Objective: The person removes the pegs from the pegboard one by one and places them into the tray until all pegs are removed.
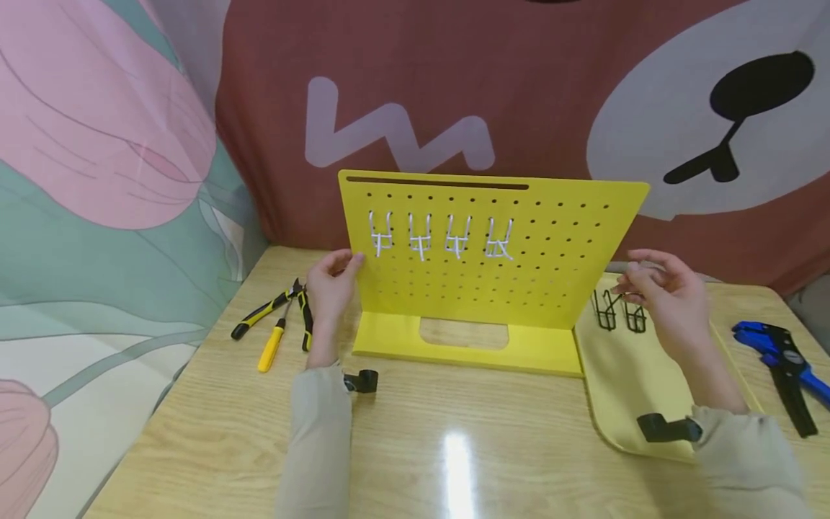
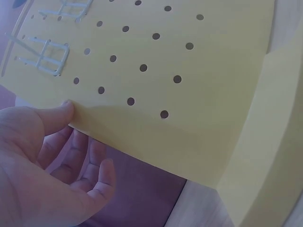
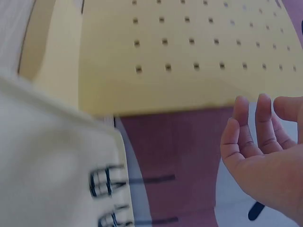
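Note:
An upright yellow pegboard (image 1: 415, 288) on a flat base stands at the middle of the table. Several white wire hooks (image 1: 420, 241) hang in a row across its upper left part. My left hand (image 1: 332, 285) pinches the board's left edge, thumb (image 2: 59, 116) on the front face and fingers behind. Beyond the right edge, my right hand (image 1: 674, 303) hovers over a pale yellow tray (image 1: 638, 404) with bent fingers and nothing in its grasp. Two black wire hooks (image 1: 606, 313) lie at the tray's far end, close to the right fingertips.
Left of the board lie yellow-and-black pliers (image 1: 262, 315) and a yellow screwdriver (image 1: 272, 346). A blue and black hand tool (image 1: 784, 364) rests right of the tray. Behind the wooden table (image 1: 415, 447) hangs a printed curtain (image 1: 454, 50).

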Demonstrator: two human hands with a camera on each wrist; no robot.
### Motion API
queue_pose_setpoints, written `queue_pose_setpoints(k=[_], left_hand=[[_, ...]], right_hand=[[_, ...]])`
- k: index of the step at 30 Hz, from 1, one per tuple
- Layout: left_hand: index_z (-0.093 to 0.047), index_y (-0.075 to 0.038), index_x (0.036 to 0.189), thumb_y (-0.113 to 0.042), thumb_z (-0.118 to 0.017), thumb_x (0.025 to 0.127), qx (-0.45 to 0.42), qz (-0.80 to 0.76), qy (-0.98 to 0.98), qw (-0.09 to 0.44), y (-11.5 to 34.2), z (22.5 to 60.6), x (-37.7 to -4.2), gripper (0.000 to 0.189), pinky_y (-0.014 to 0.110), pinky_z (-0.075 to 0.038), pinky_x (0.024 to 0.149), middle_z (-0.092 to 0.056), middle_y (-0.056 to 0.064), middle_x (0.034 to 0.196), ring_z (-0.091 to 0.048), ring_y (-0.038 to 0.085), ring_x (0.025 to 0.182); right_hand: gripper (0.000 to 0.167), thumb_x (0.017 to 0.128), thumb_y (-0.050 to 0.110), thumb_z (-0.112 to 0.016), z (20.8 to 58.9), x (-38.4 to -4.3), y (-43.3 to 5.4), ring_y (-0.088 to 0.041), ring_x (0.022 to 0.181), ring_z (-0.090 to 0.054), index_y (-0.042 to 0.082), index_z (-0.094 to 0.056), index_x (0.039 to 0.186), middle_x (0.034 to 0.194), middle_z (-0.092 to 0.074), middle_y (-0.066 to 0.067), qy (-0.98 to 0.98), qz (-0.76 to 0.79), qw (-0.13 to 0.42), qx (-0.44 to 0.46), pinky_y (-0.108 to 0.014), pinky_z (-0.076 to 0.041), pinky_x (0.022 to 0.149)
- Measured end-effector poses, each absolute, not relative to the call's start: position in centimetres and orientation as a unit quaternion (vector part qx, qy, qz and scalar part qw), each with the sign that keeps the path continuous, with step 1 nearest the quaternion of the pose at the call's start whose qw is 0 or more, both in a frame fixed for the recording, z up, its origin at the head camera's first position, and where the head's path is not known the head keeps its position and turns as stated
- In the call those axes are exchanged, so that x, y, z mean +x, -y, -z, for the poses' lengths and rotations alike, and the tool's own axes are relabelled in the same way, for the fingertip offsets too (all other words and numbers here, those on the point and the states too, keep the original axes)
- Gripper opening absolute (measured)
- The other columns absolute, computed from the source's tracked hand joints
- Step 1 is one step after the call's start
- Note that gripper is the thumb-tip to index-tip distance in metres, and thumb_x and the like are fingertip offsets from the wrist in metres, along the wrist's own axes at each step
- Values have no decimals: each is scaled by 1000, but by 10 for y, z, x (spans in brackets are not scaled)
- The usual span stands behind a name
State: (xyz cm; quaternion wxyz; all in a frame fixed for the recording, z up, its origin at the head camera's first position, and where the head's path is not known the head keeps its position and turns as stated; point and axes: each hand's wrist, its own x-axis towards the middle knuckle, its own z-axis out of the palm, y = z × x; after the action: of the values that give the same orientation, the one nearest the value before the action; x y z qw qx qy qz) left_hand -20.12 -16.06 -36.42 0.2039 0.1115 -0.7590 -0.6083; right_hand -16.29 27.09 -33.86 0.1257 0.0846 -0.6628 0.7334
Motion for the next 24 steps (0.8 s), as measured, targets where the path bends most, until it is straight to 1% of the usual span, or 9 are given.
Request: queue_pose_setpoints(k=[3,7,9,10,12,15,18,21,24], left_hand=[[-71,0,107,-20,-74,86,109,630,742,202,162,365,-202,29,25,-47,74,-67,12,99,-59,16,88],[-71,0,107,-16,-74,86,114,667,712,186,165,367,-202,27,24,-49,69,-65,1,90,-58,11,81],[-71,0,108,-17,-73,86,117,674,708,178,165,368,-203,27,24,-49,68,-64,-4,87,-59,9,80],[-71,0,108,-16,-73,86,116,676,706,175,165,367,-203,27,24,-49,67,-64,-5,86,-59,8,79],[-71,0,108,-16,-73,86,117,677,706,172,164,366,-204,27,23,-49,66,-64,-6,86,-59,8,79],[-70,-1,109,-17,-73,87,120,674,709,168,162,364,-204,28,22,-48,66,-64,-3,89,-58,9,81],[-70,-3,110,-19,-73,87,131,675,709,154,162,362,-203,29,27,-49,74,-64,0,95,-58,11,85],[-70,-4,112,-21,-73,87,141,677,708,145,163,362,-202,30,32,-49,80,-64,1,98,-58,12,88],[-70,-3,112,-19,-72,87,145,677,705,150,164,363,-201,29,29,-49,77,-64,0,96,-58,11,86]], right_hand=[[20,94,2,-57,344,-162,-261,-11,71,-68,1,-61,113,79,-69,-2,660,-732,123,114,-19,-54,62],[18,95,3,-57,350,-161,-253,-9,72,-67,2,-63,112,79,-68,0,702,-693,109,125,-17,-52,61],[17,95,3,-58,353,-160,-250,-8,71,-67,3,-64,111,79,-68,1,719,-676,105,124,-16,-52,60],[17,95,3,-58,353,-160,-249,-8,71,-66,3,-64,110,79,-67,1,723,-672,104,123,-16,-51,60],[16,95,4,-58,354,-159,-246,-8,71,-66,3,-65,109,79,-68,2,725,-670,99,123,-16,-51,60],[15,95,4,-58,353,-157,-237,-9,71,-66,0,-64,108,80,-68,0,726,-668,99,131,-16,-52,61],[17,96,7,-58,349,-155,-221,-9,72,-66,-3,-64,108,81,-68,1,748,-641,103,138,-17,-52,62],[22,97,11,-57,344,-156,-200,-10,72,-65,-7,-62,108,82,-67,1,770,-611,108,148,-20,-53,64],[26,98,13,-55,339,-159,-179,-13,73,-65,-10,-60,111,83,-67,-5,770,-606,106,169,-25,-54,66]])
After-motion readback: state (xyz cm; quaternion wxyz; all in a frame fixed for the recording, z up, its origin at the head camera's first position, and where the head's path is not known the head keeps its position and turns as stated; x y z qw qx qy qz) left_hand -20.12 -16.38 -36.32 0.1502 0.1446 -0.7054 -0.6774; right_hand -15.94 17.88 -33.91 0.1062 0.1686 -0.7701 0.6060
